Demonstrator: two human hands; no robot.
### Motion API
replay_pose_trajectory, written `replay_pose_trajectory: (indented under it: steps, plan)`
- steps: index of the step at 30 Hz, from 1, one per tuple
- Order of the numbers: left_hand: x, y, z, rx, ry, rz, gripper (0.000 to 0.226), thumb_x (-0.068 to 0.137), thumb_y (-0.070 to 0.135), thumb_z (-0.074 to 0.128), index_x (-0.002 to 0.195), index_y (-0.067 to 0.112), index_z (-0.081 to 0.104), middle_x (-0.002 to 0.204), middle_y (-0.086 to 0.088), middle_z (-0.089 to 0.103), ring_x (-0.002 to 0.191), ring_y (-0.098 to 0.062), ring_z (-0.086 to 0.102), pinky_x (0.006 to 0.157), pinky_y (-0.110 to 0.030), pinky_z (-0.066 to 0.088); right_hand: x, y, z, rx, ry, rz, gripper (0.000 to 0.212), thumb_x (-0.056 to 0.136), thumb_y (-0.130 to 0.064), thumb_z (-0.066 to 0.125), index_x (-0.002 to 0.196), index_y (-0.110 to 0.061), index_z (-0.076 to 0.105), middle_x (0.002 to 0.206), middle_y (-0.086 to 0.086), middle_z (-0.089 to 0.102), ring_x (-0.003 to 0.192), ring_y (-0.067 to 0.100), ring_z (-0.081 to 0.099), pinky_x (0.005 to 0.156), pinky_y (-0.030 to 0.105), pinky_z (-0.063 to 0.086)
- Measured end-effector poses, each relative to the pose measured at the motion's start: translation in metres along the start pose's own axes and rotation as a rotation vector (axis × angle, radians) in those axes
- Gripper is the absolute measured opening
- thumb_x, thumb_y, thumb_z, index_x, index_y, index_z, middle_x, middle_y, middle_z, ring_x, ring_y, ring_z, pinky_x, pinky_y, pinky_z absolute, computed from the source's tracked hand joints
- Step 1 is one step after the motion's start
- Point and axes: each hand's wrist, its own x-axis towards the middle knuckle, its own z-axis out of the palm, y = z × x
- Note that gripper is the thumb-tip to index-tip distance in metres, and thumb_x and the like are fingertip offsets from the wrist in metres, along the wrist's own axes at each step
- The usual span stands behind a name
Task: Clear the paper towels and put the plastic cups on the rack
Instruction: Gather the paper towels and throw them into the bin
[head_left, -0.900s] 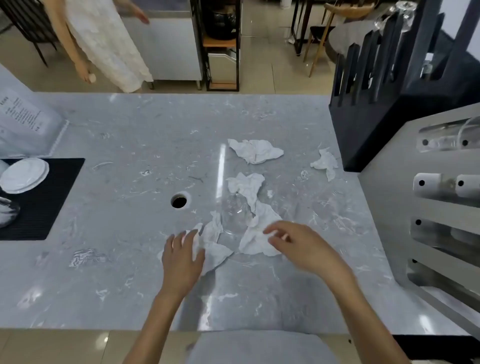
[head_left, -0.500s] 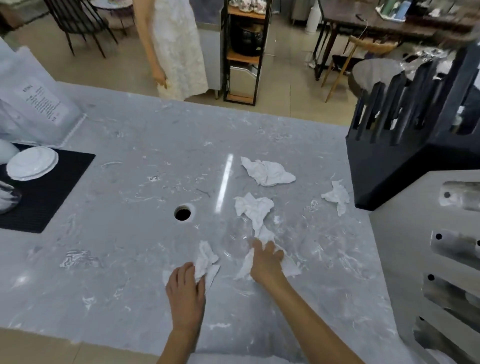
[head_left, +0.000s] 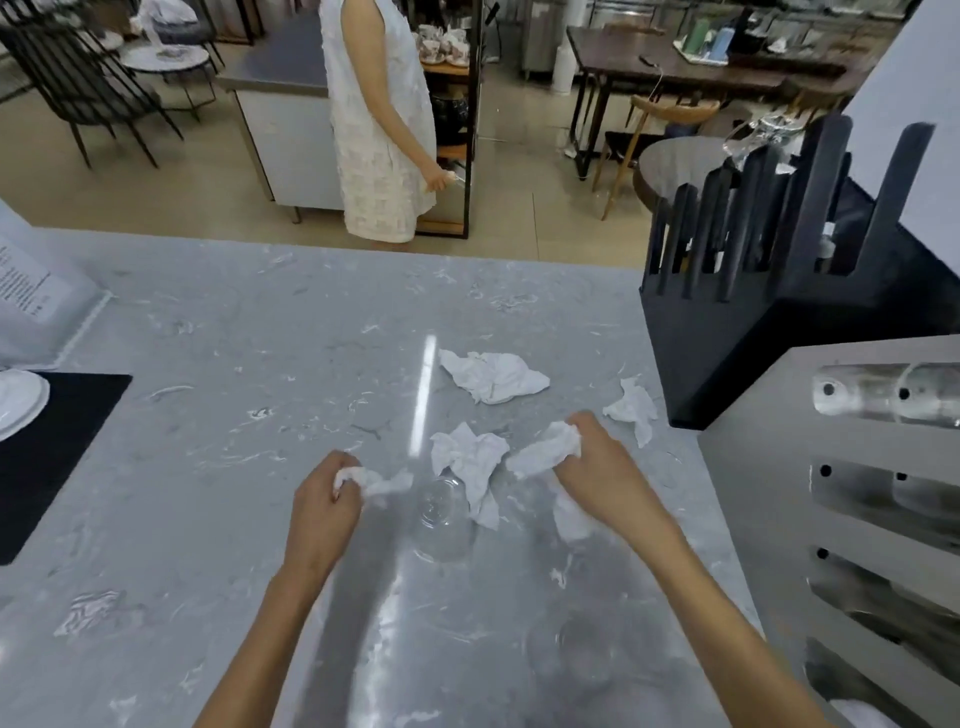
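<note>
While clenched: L hand (head_left: 322, 506) fingers round paper wad (head_left: 375, 482), R hand (head_left: 602, 467) likewise w/ towel (head_left: 545, 451).

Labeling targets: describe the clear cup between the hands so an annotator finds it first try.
Start at the grey marble counter and find the two hands holding crumpled paper towels. Between the left hand and right hand lies a clear plastic cup. It is transparent, unlike the white towels around it, with one towel touching it.

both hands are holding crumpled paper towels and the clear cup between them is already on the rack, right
Not quite. The head view shows the left hand and right hand each gripping a crumpled paper towel, but the clear cup between them stands on the counter, not on the rack.
</note>
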Motion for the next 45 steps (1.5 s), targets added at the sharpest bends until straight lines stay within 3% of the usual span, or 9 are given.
replay_pose_trajectory:
  steps: [7,9,13,19,24,27,34,40,45]
  plan:
    - [0.110,0.061,0.063,0.508,-0.623,0.362,0.027,0.092,0.034,0.068,0.105,0.011,0.065,0.102,-0.005,0.060,0.099,-0.024,0.058,0.080,-0.033,0.046,0.132,0.030,-0.082,-0.236,0.119,0.000,0.030,0.082,0.006,0.039,0.067,-0.018,0.048,0.073,-0.001,0.041,0.071,0.025,0.038,0.055,0.025,0.029]
    - [0.124,0.051,0.081,0.592,-0.807,0.493,0.026,0.093,0.021,0.068,0.117,0.011,0.066,0.121,-0.010,0.060,0.114,-0.028,0.054,0.096,-0.038,0.045,0.152,0.056,-0.081,-0.146,0.139,0.039,0.046,0.085,0.012,0.036,0.110,-0.014,0.064,0.113,0.009,0.044,0.102,0.029,0.049,0.081,0.027,0.045]
    - [0.129,0.016,0.107,0.676,-0.966,0.615,0.051,0.094,0.014,0.066,0.143,0.024,0.055,0.155,0.006,0.044,0.131,-0.021,0.045,0.107,-0.036,0.039,0.164,0.108,-0.067,-0.215,-0.078,0.092,0.063,0.090,0.017,0.038,0.145,-0.014,0.047,0.153,0.014,0.019,0.143,0.031,0.030,0.116,0.029,0.026]
    - [0.124,-0.030,0.121,0.720,-0.749,0.746,0.036,0.086,0.028,0.067,0.121,0.022,0.070,0.133,0.000,0.063,0.119,-0.025,0.052,0.092,-0.039,0.045,0.169,0.155,-0.040,-0.303,-0.092,0.092,0.054,0.092,-0.001,0.063,0.144,-0.011,0.049,0.159,0.016,0.024,0.146,0.035,0.025,0.118,0.042,0.026]
    - [0.122,-0.034,0.130,0.649,-0.566,0.643,0.028,0.082,0.032,0.072,0.098,0.011,0.065,0.100,-0.007,0.065,0.094,-0.028,0.056,0.075,-0.033,0.037,0.183,0.167,-0.031,-0.314,0.106,0.095,0.005,0.090,-0.004,0.056,0.091,-0.009,0.059,0.112,0.016,0.051,0.092,0.027,0.052,0.085,0.040,0.046]
    - [0.122,-0.026,0.135,0.622,-0.519,0.565,0.029,0.078,0.031,0.071,0.090,0.006,0.062,0.093,-0.008,0.064,0.087,-0.030,0.057,0.069,-0.036,0.041,0.187,0.163,-0.032,-0.258,0.066,0.186,0.016,0.087,-0.025,0.067,0.091,-0.009,0.066,0.105,0.010,0.059,0.102,0.026,0.054,0.095,0.035,0.046]
    - [0.158,0.029,0.150,0.473,-0.542,0.500,0.058,0.077,0.006,0.066,0.133,0.013,0.056,0.130,-0.011,0.052,0.110,-0.027,0.055,0.081,-0.045,0.054,0.188,0.189,-0.024,-0.015,0.127,0.034,0.038,0.092,-0.006,0.057,0.129,-0.013,0.059,0.111,0.018,0.061,0.100,0.034,0.061,0.091,0.044,0.053]
    - [0.192,0.050,0.195,0.912,-0.669,0.277,0.068,0.093,0.036,0.060,0.154,0.033,0.031,0.167,-0.005,0.008,0.149,-0.033,0.009,0.109,-0.058,0.035,0.192,0.203,-0.015,-0.027,0.152,-0.011,0.042,0.091,-0.004,0.062,0.133,-0.009,0.061,0.124,0.014,0.064,0.114,0.031,0.056,0.098,0.033,0.041]
    - [0.191,0.054,0.209,1.059,-0.578,0.257,0.043,0.098,0.035,0.056,0.138,0.020,0.051,0.145,-0.006,0.046,0.129,-0.031,0.041,0.098,-0.047,0.045,0.187,0.208,-0.016,0.078,0.163,-0.006,0.045,0.093,-0.001,0.061,0.137,-0.006,0.057,0.126,0.019,0.057,0.118,0.033,0.054,0.109,0.040,0.041]
